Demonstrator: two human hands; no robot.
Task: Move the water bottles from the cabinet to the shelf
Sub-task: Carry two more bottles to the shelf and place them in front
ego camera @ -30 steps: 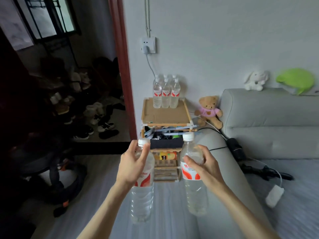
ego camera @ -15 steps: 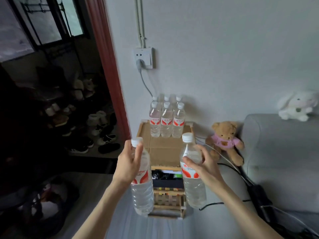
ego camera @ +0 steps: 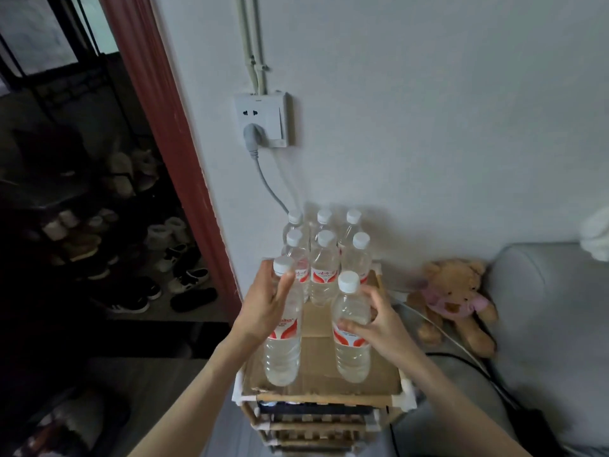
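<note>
We are holding two clear water bottles, white-capped with red-and-white labels: the left bottle (ego camera: 284, 338) and the right bottle (ego camera: 352, 338), both upright over the shelf (ego camera: 324, 382) top. Our left hand (ego camera: 263, 305) is curling round the left one, our right hand (ego camera: 379, 319) round the other. Six more bottles (ego camera: 324, 255) are standing behind, against the wall.

You can't read any text here. The water bottles (ego camera: 324, 272) carry red-and-white labels (ego camera: 286, 328) with lettering too blurred to make out. Nothing else in your view shows legible writing, numbers or signs.
</note>
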